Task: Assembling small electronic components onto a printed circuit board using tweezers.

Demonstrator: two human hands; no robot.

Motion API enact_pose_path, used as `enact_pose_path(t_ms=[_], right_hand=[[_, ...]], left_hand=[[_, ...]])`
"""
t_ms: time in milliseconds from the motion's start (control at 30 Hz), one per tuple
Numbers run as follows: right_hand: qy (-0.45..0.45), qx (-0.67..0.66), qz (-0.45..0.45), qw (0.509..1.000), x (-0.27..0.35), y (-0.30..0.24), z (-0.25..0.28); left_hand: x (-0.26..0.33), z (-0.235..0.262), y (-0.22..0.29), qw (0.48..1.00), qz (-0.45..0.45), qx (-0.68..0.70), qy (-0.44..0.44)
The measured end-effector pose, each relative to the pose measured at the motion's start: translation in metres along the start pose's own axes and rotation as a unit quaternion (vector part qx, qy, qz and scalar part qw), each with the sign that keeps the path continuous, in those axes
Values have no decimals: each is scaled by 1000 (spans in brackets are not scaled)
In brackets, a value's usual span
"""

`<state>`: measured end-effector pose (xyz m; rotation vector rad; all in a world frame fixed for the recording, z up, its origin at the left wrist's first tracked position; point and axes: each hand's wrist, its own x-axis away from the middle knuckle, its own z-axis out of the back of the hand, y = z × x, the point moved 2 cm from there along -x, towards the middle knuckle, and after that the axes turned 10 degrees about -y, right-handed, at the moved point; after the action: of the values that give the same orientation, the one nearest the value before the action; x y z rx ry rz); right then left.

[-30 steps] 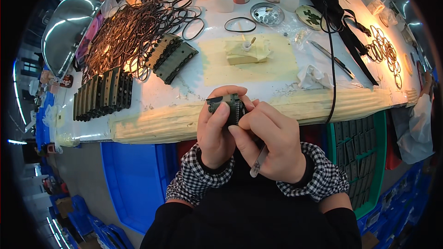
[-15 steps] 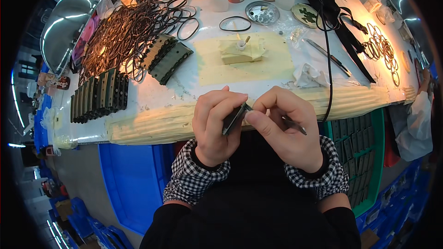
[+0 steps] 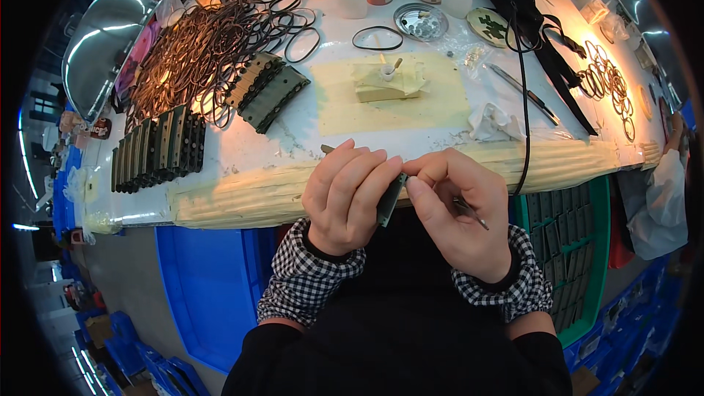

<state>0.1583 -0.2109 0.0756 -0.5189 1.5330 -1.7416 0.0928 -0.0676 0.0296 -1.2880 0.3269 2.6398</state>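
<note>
My left hand (image 3: 346, 196) grips a small flat dark green plate (image 3: 389, 199) edge-on, just in front of the table's taped front edge (image 3: 242, 194). My right hand (image 3: 458, 209) pinches the same plate from the right with thumb and forefinger. A thin metal tool (image 3: 469, 211) lies tucked in the right palm, its tip pointing down to the right. Both wrists show checked cuffs over dark sleeves.
On the white table lie rows of the same green plates (image 3: 158, 148), a second loose group of plates (image 3: 265, 90), a heap of dark rubber rings (image 3: 198, 51), a yellow pad with a small block (image 3: 385, 81), dishes, bottles and a black cable (image 3: 524, 73). Blue bin (image 3: 205, 271) left, green crate (image 3: 579, 249) right.
The hands moved up toward the table edge. The plate turned from face-on a second ago to edge-on, and the right fingers shifted onto its edge.
</note>
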Motion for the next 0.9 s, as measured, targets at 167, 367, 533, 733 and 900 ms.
enact_pose_path(t_ms=[167, 367, 533, 733, 900], right_hand=[[-1, -37, -6, 999, 2, 11, -3], [-18, -18, 14, 1000, -3, 6, -1], [38, 97, 104, 989, -9, -3, -7], [34, 131, 135, 982, -6, -1, -8], [38, 157, 148, 976, -5, -1, -8]], left_hand=[[4, -5, -6, 1000, 13, 22, -17], [8, -2, -5, 910, 180, 373, -9], [7, -6, 7, 658, 305, 687, 37], [10, -6, 7, 584, 293, 757, 21], [12, -6, 10, 515, 318, 795, 30]])
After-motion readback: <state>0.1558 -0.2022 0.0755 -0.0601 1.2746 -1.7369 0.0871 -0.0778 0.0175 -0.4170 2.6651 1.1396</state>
